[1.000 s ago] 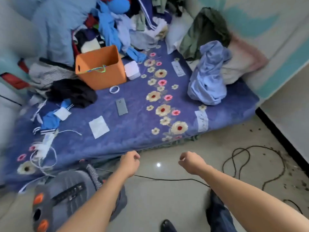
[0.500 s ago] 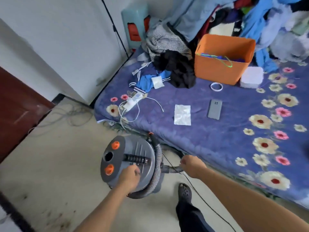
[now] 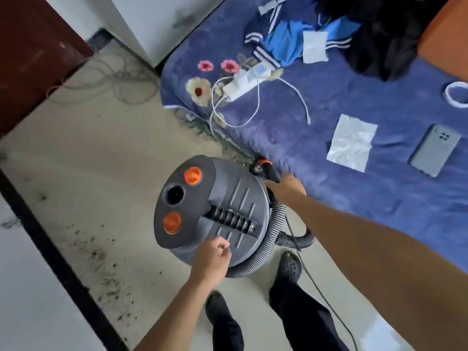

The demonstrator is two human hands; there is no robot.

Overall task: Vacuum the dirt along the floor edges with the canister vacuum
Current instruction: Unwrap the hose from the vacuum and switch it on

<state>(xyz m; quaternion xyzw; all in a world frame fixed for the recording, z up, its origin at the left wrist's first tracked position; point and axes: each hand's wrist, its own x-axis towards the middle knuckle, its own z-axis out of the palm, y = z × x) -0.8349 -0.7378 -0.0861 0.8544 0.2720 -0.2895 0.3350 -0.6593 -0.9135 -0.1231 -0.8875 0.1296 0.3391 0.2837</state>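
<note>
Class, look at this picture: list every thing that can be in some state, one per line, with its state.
Vacuum, upright on the floor, beside the mattress.
Hose, wrapped round the vacuum.
Right hand, grips the hose end.
Left hand, fingers curled, holding nothing, over the vacuum.
Phone, face down on the mattress.
Dirt, scattered on the floor, not yet vacuumed.
</note>
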